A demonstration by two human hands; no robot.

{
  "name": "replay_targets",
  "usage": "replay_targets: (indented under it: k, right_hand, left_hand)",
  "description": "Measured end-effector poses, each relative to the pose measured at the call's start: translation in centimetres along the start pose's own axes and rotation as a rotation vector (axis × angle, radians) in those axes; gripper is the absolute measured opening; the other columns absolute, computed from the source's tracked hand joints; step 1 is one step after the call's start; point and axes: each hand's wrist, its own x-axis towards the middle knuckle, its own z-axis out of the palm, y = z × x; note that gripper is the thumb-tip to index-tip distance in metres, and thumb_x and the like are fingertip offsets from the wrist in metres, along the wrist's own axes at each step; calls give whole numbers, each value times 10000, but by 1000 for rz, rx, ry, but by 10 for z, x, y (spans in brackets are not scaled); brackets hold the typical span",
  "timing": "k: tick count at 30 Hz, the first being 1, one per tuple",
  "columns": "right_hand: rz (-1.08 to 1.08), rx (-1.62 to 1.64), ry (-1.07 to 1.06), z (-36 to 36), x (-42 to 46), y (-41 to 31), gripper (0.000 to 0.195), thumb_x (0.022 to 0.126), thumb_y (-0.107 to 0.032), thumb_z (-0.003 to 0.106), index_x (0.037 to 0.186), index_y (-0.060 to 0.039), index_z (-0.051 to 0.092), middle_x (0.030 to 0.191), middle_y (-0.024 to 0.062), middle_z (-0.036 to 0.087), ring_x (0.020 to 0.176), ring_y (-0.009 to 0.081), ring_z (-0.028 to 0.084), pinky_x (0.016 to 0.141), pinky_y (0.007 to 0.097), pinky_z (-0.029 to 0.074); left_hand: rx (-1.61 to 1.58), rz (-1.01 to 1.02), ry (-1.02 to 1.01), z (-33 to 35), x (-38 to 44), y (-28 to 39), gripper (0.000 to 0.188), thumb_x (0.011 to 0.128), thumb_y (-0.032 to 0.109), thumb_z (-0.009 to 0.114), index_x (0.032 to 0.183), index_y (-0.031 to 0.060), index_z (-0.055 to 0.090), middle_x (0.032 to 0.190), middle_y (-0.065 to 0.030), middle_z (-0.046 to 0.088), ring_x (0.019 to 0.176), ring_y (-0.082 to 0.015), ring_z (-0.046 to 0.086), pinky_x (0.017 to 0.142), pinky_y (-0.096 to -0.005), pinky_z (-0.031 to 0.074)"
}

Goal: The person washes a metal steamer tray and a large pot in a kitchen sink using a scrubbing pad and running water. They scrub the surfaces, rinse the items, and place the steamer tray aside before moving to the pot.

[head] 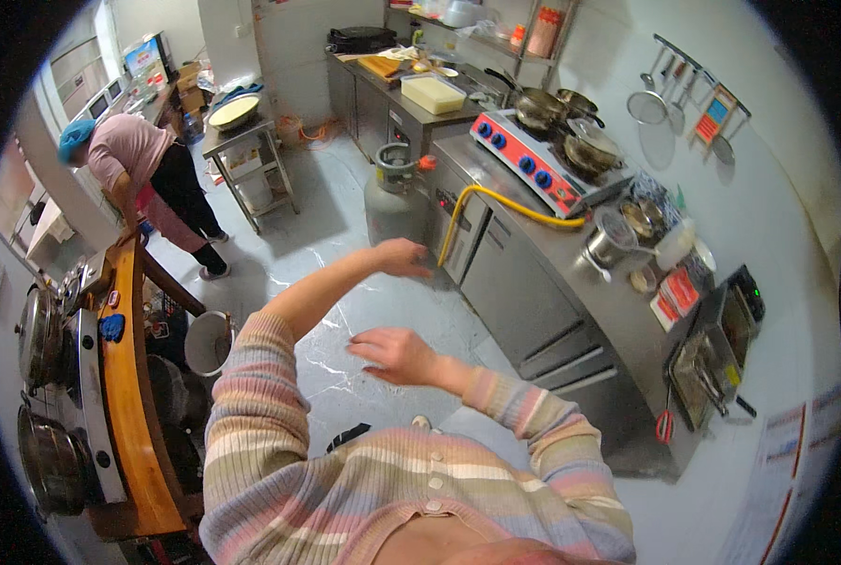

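Note:
My left hand [401,258] is stretched out in mid-air over the grey floor, with the gas cylinder [396,205] just beyond it. Its fingers look slightly apart and blurred, and nothing shows in them. Closer to my body, my right hand [396,357] hangs above the floor [321,353], fingers apart and holding nothing. Both forearms cross in front of my striped cardigan. To the right of my hands runs a steel counter [526,265] with doors. A yellow gas hose [512,201] bends over its edge beside a red-fronted gas stove [526,162].
Pans [540,106] stand on the stove. Further along the counter are a steel pot [611,236] and a fryer [703,374]. At left, a wooden ledge [120,395] borders large pots. A person [134,152] in a blue cap bends by its far end, near a small steel table [212,145].

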Motion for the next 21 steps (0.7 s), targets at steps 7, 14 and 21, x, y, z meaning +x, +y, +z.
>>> replay_targets:
  k: [7,14,21]
  right_hand:
    - [323,-93,-365,54,1,208,260,668,-198,605,904,-94,570,905,114,573,827,294,549,711,389,447]
    - [356,-414,-721,65,113,317,166,662,-148,563,806,-76,602,832,115,590,802,280,568,652,381,468]
    - [340,-507,-665,61,238,400,120,661,-112,541,750,-72,610,810,114,600,793,272,581,635,376,478]
  left_hand:
    - [104,693,247,-37,-1,136,1054,520,397,727,1296,27,117,1056,-154,496,994,-296,474,926,-516,235]
    - [-6,868,589,-69,12,99,791,568,179,610,1248,8,243,855,-146,515,844,-273,526,905,-487,282]
    - [-97,984,731,-144,-3,54,439,770,82,399,1203,79,325,1061,-299,434,1005,-385,453,918,-504,276]
